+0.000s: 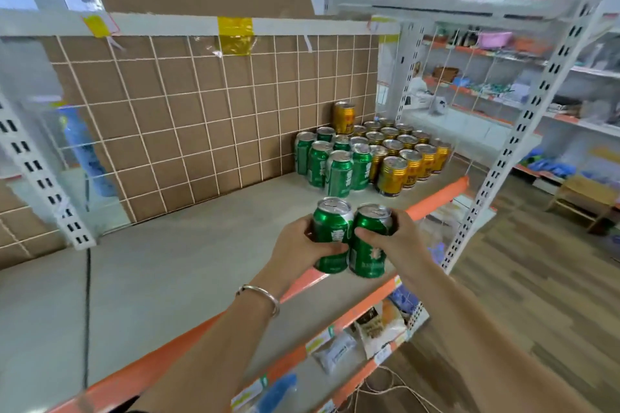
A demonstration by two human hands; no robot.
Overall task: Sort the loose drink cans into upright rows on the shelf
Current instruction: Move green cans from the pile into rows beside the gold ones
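Observation:
My left hand [295, 245] grips a green can [330, 228] and my right hand [399, 241] grips a second green can [369, 245]. Both cans are upright, side by side and touching, held over the orange front lip of the shelf [201, 261]. Farther back at the right end of the shelf stand upright green cans [339, 173] in rows, with rows of gold cans [394, 174] to their right. One gold can [343, 117] stands on top of others by the back grid.
A white wire grid with brown cardboard [201, 111] closes the shelf's back. A white slotted upright [503, 144] stands at the right end. Lower shelves [352, 345] hold packets. A wooden floor [536, 295] and more shelving [503, 77] lie to the right.

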